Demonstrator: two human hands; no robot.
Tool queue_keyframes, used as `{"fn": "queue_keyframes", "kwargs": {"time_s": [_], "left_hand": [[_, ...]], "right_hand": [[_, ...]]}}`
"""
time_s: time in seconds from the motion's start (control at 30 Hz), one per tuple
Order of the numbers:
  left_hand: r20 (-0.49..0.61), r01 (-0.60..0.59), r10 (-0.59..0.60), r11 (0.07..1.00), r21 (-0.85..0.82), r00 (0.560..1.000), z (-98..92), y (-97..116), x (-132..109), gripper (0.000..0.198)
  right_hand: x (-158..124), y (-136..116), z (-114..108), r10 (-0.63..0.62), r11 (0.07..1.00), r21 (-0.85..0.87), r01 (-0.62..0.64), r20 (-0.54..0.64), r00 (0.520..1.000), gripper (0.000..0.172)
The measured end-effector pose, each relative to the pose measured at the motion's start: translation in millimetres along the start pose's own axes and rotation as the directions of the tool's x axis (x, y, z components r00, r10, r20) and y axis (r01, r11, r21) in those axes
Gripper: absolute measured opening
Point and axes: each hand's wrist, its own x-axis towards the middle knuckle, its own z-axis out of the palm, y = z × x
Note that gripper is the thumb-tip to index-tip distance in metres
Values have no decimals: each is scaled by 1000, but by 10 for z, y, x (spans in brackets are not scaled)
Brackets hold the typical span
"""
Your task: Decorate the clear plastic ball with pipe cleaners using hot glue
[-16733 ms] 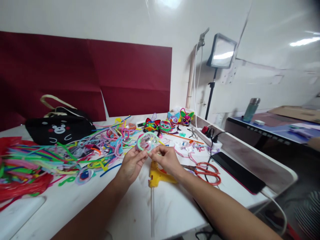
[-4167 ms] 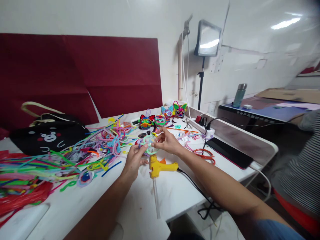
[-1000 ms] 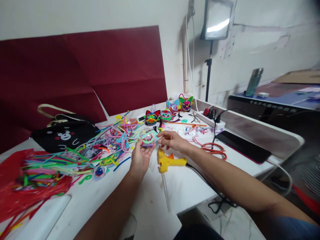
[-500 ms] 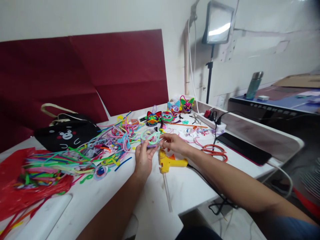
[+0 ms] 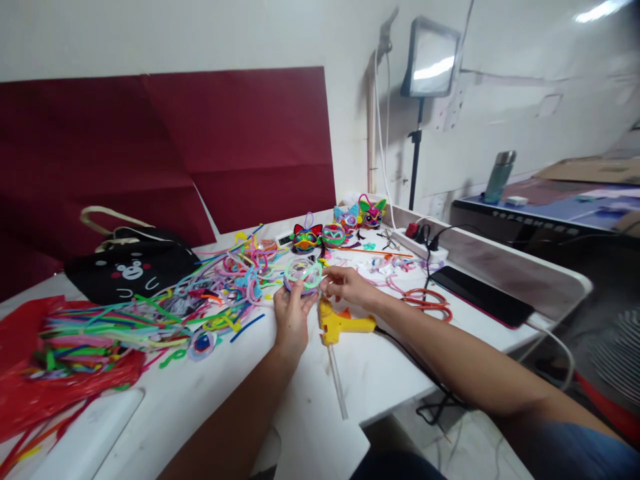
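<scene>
A round ball ornament (image 5: 303,265) wound with pale green and purple pipe cleaners is held up over the table. My left hand (image 5: 291,319) grips it from below and the left, thumb on the front. At its right edge, the fingers of my right hand (image 5: 345,287) are pinched against the pale green pipe cleaner; the exact hold is too small to make out. A yellow hot glue gun (image 5: 345,325) lies just below my right hand, with a clear glue stick (image 5: 337,381) jutting from it toward me.
Loose pipe cleaners (image 5: 115,323) spill from a red plastic bag (image 5: 20,393) on the left, beside a black bag (image 5: 150,267). Finished ornaments (image 5: 307,238) stand at the back. A power strip (image 5: 420,247), a phone (image 5: 480,295) and an orange cord (image 5: 430,303) lie on the right.
The ball has turned and tipped slightly in my hands, so more of its purple lower band shows. The camera view has shifted a little; the glue gun stays in place.
</scene>
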Motion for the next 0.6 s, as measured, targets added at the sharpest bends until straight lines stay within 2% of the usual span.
{"fn": "queue_keyframes", "kwargs": {"time_s": [0.47, 0.6], "left_hand": [[8, 5, -5, 1000, 27, 1000, -12, 1, -1, 30], [6, 12, -12, 999, 36, 1000, -17, -1, 8, 30]], "right_hand": [[26, 44, -14, -22, 999, -44, 22, 3, 1000, 30], [24, 49, -22, -41, 997, -62, 43, 27, 999, 22]]}}
